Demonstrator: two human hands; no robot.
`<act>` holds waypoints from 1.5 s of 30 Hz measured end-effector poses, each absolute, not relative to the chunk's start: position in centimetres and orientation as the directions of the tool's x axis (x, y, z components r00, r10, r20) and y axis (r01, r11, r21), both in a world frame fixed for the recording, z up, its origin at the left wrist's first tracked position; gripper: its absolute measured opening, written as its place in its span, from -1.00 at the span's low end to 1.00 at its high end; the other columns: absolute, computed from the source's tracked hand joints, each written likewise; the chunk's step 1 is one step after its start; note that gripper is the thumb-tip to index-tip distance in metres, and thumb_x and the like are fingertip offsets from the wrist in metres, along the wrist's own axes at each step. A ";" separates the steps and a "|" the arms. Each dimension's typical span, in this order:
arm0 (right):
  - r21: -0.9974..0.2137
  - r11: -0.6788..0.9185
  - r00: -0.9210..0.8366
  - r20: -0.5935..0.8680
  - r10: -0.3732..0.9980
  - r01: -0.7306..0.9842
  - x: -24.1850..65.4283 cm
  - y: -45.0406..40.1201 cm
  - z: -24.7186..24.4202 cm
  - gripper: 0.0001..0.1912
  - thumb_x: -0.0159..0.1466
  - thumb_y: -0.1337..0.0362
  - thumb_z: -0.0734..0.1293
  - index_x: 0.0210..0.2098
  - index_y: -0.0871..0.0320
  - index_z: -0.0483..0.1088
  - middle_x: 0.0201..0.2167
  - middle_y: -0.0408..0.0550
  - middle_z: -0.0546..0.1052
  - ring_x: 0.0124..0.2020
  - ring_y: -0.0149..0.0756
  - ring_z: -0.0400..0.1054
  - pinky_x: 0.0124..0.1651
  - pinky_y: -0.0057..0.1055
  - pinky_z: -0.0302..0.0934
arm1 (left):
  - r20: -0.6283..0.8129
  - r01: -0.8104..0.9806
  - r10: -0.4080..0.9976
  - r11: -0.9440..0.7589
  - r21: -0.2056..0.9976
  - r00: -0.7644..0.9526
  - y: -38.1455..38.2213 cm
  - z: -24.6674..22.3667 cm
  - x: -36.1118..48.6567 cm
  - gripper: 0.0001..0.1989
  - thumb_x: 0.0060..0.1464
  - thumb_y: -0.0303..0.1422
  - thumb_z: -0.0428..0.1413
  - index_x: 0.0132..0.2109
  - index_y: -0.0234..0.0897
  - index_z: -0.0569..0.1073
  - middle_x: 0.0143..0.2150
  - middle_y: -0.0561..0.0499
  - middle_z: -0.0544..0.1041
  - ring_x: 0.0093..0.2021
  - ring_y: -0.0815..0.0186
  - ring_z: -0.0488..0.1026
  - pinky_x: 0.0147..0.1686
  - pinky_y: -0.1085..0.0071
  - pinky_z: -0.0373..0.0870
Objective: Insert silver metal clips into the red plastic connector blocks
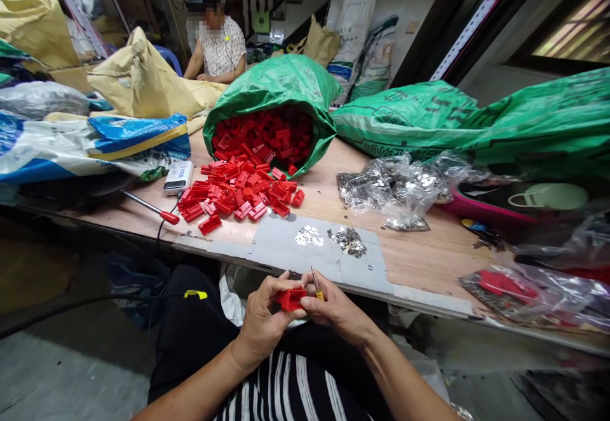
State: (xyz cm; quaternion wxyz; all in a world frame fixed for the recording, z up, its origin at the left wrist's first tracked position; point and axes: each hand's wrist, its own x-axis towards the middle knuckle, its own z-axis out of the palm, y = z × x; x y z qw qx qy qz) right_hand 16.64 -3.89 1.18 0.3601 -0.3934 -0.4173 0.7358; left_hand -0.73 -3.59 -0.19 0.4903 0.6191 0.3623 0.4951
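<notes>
Above your lap (174,329), beside the table (419,253), your left hand (263,313) has its grip clasped around a red part (291,298); your right hand (339,312) holds a tool (319,294), its thumb against that part. On the table, red pieces (238,189) lie at a sack's (281,81) mouth.

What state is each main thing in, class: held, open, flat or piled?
Red part, held in left hand, right hand at its edge
Yellow tool, held in right hand, tip up
Middle green sack, open, on its side
Red heap, loose, at the sack's mouth
Grey sheet, flat
Bright pieces, piled loosely
Dark pieces, piled loosely
Clear bags, holding pieces
</notes>
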 end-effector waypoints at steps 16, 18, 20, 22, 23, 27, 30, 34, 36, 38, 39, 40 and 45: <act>-0.944 -0.102 -0.279 -0.194 0.941 0.313 19.1 -0.2 2.8 -0.76 0.25 0.07 0.26 -0.23 0.11 0.30 -0.35 -0.15 0.42 -0.49 -0.45 0.21 -0.45 -0.51 0.06 | -0.109 -0.461 0.953 0.235 0.856 0.284 -2.1 -0.4 -1.0 -0.63 -0.22 -0.43 0.35 -0.25 -0.28 0.39 -0.15 -0.08 0.61 -0.09 0.18 0.54 -0.06 0.24 0.44; -0.733 0.062 -0.110 -0.018 0.994 0.677 20.3 1.9 3.5 -0.87 0.26 0.22 0.24 -0.27 0.12 0.38 -0.29 -0.09 0.49 -0.31 -0.33 0.33 -0.25 -0.41 0.14 | -0.125 -0.489 0.960 0.237 0.839 0.251 -2.0 -0.6 -0.9 -0.62 -0.24 -0.44 0.35 -0.25 -0.28 0.37 -0.17 -0.06 0.62 -0.12 0.19 0.55 -0.09 0.27 0.45; -0.479 0.065 -0.047 0.051 0.998 0.875 21.2 3.8 3.9 -0.87 0.25 0.29 0.23 -0.27 0.12 0.42 -0.25 -0.04 0.52 -0.23 -0.26 0.36 -0.18 -0.38 0.14 | -0.135 -0.502 0.967 0.229 0.834 0.216 -1.9 -0.6 -0.8 -0.61 -0.24 -0.44 0.35 -0.26 -0.27 0.36 -0.17 -0.05 0.62 -0.15 0.22 0.56 -0.11 0.30 0.45; -0.315 0.053 -0.044 0.035 0.998 0.948 21.4 5.4 4.0 -0.85 0.26 0.31 0.22 -0.25 0.11 0.43 -0.22 -0.02 0.53 -0.21 -0.25 0.38 -0.19 -0.39 0.14 | -0.144 -0.502 0.972 0.219 0.837 0.184 -1.9 -0.5 -0.7 -0.62 -0.24 -0.44 0.35 -0.25 -0.27 0.36 -0.17 -0.05 0.62 -0.18 0.26 0.56 -0.14 0.34 0.45; -0.266 0.055 -0.053 0.017 0.998 0.962 21.3 6.0 4.0 -0.84 0.27 0.31 0.22 -0.24 0.11 0.43 -0.21 -0.03 0.53 -0.21 -0.26 0.38 -0.20 -0.41 0.14 | -0.146 -0.501 0.975 0.212 0.839 0.170 -1.9 -0.4 -0.7 -0.62 -0.24 -0.44 0.34 -0.26 -0.27 0.36 -0.17 -0.04 0.62 -0.20 0.28 0.56 -0.16 0.37 0.45; -0.187 0.076 -0.079 -0.012 0.997 0.979 20.7 7.4 3.5 -0.89 0.26 0.28 0.26 -0.25 0.10 0.41 -0.22 -0.04 0.53 -0.21 -0.26 0.38 -0.22 -0.42 0.11 | -0.147 -0.507 0.980 0.196 0.839 0.136 -1.9 -0.3 -0.8 -0.64 -0.24 -0.45 0.34 -0.26 -0.27 0.38 -0.19 -0.01 0.61 -0.25 0.33 0.55 -0.21 0.43 0.45; -0.189 0.079 -0.085 -0.026 0.996 0.979 20.5 7.7 3.3 -0.93 0.24 0.27 0.29 -0.30 0.10 0.40 -0.27 -0.05 0.53 -0.25 -0.26 0.38 -0.26 -0.41 0.08 | -0.150 -0.502 0.980 0.197 0.842 0.134 -1.8 -0.3 -1.0 -0.65 -0.23 -0.47 0.33 -0.26 -0.27 0.38 -0.19 -0.01 0.61 -0.27 0.36 0.54 -0.22 0.45 0.45; -0.199 0.088 -0.098 -0.044 0.994 0.976 20.8 7.8 3.6 -0.95 0.24 0.28 0.27 -0.33 0.10 0.37 -0.31 -0.07 0.53 -0.28 -0.28 0.36 -0.30 -0.43 0.04 | -0.155 -0.503 0.976 0.212 0.838 0.153 -1.6 -0.4 -1.2 -0.65 -0.22 -0.47 0.33 -0.25 -0.28 0.39 -0.19 -0.01 0.61 -0.26 0.37 0.54 -0.22 0.45 0.44; -0.204 0.090 -0.102 -0.052 0.993 0.975 20.9 7.7 3.8 -0.94 0.25 0.28 0.25 -0.33 0.10 0.36 -0.32 -0.08 0.53 -0.31 -0.30 0.35 -0.33 -0.44 0.01 | -0.155 -0.508 0.976 0.212 0.835 0.152 -1.6 -0.5 -1.2 -0.65 -0.22 -0.46 0.34 -0.25 -0.28 0.40 -0.18 -0.01 0.61 -0.25 0.36 0.54 -0.21 0.44 0.44; -0.208 0.086 -0.101 -0.061 0.993 0.974 21.0 7.6 4.0 -0.94 0.25 0.29 0.24 -0.32 0.10 0.35 -0.35 -0.09 0.52 -0.34 -0.31 0.34 -0.36 -0.45 -0.01 | -0.156 -0.509 0.977 0.210 0.835 0.146 -1.7 -0.5 -1.2 -0.65 -0.22 -0.46 0.34 -0.25 -0.28 0.40 -0.19 -0.01 0.61 -0.26 0.35 0.54 -0.21 0.44 0.44; -0.210 0.081 -0.097 -0.065 0.993 0.974 21.1 7.5 4.0 -0.94 0.25 0.30 0.23 -0.31 0.10 0.34 -0.36 -0.09 0.52 -0.35 -0.31 0.34 -0.37 -0.45 -0.02 | -0.157 -0.508 0.976 0.211 0.835 0.148 -1.7 -0.5 -1.1 -0.65 -0.22 -0.46 0.34 -0.25 -0.28 0.40 -0.19 -0.01 0.61 -0.26 0.35 0.53 -0.21 0.44 0.44; -0.211 0.076 -0.092 -0.068 0.993 0.975 21.1 7.4 4.0 -0.93 0.25 0.31 0.22 -0.30 0.11 0.34 -0.37 -0.08 0.52 -0.35 -0.31 0.34 -0.37 -0.46 -0.02 | -0.158 -0.506 0.975 0.215 0.835 0.153 -1.7 -0.5 -1.1 -0.65 -0.22 -0.46 0.34 -0.25 -0.29 0.40 -0.19 -0.01 0.61 -0.26 0.36 0.53 -0.21 0.44 0.44; -0.226 0.053 -0.070 -0.067 0.995 0.973 21.0 7.1 3.7 -0.91 0.24 0.31 0.22 -0.24 0.11 0.32 -0.37 -0.07 0.52 -0.35 -0.30 0.34 -0.39 -0.46 -0.05 | -0.168 -0.499 0.972 0.229 0.836 0.164 -1.8 -0.6 -1.2 -0.65 -0.22 -0.47 0.34 -0.25 -0.29 0.40 -0.21 -0.01 0.61 -0.27 0.37 0.53 -0.22 0.46 0.43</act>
